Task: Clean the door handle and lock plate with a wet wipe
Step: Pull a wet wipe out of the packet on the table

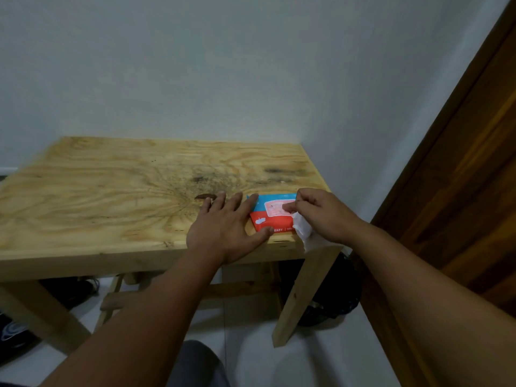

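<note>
A blue and red pack of wet wipes (272, 216) lies flat near the front right corner of the wooden table (111, 191). My left hand (226, 227) rests spread on the table, its thumb and forefinger holding the pack's left side down. My right hand (321, 213) hovers over the pack's right end, its fingertips pressing on the pale flap, with a white wet wipe (303, 230) tucked under the palm and hanging over the table edge. The brown wooden door (474, 177) stands at the right; its handle and lock plate are out of view.
The table stands against a white wall (251, 65). Under it are wooden legs and cross braces, dark shoes (69, 291) at the left and a black bin (335, 289) at the right. White floor tiles lie below. My knee shows at the bottom.
</note>
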